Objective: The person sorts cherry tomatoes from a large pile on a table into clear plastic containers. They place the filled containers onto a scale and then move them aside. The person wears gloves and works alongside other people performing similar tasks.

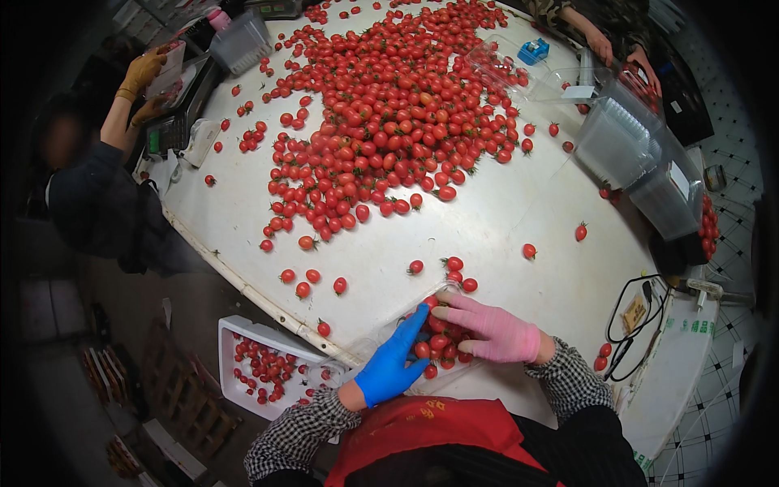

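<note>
A clear plastic clamshell box (447, 378) filled with cherry tomatoes (439, 342) lies at the near edge of the white table (487, 231). My left hand (394, 359), in a blue glove, rests along the box's left side with its fingers over the tomatoes. From the right, my right hand (494, 327), in a pink glove with pale fingertips, spreads over the tomatoes, fingers apart. Whether either hand grips a tomato cannot be told. Several loose tomatoes (454, 263) lie just beyond the box. A large heap of cherry tomatoes (389, 115) covers the table's middle and far part.
A white foam box (228, 365) with tomatoes stands below the table's left edge. Stacked clear containers (618, 143) and a black cable (614, 341) are at right. A blue tape dispenser (534, 52) lies far right. Co-workers' gloved hand (143, 73) and bare hands (599, 45) are across the table.
</note>
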### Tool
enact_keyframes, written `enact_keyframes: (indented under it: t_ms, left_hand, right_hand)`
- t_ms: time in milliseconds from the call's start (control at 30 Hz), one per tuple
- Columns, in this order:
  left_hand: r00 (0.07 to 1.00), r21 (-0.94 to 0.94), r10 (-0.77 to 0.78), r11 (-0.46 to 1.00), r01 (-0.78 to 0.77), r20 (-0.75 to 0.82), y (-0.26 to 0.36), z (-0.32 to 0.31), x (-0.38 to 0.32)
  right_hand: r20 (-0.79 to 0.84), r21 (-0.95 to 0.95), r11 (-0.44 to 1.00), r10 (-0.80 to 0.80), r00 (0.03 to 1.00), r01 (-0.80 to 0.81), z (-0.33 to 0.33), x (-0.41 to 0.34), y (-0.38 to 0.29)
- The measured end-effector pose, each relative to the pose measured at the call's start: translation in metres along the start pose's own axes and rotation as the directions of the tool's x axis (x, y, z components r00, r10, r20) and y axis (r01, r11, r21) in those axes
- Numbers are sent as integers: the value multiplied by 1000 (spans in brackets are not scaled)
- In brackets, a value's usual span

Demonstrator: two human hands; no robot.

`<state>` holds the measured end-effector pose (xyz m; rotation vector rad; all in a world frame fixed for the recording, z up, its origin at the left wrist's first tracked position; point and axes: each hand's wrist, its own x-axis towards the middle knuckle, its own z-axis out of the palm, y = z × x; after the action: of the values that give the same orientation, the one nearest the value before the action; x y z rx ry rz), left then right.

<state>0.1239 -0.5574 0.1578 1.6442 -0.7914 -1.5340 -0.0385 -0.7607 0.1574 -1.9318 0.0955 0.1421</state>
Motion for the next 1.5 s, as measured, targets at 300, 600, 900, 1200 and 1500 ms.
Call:
enact_keyframes:
  t_ms: [300, 600, 900, 1200, 1500]
  left_hand:
    - [965, 320, 246, 925, -206, -88, -15, -21, 9]
    - [860, 725, 406, 686, -63, -309, -25, -63, 82]
    - [963, 648, 254, 749, -135, -93, -22, -47, 135]
    - [935, 190, 259, 958, -216, -243, -29, -51, 161]
    - [958, -120, 166, 973, -198, -235, 1, -42, 98]
  right_hand:
    - [-412, -70, 970, 186, 892, -235, -35, -46, 36]
    - [-585, -358, 742, 294, 756, -566, -29, -34, 87]
    - [-472, -323, 886, 155, 868, -333, 6, 29, 75]
    - [-406, 429, 900, 273, 872, -82, -10, 84, 95]
    - [-282, 703, 710, 313, 907, -27, -17, 64, 23]
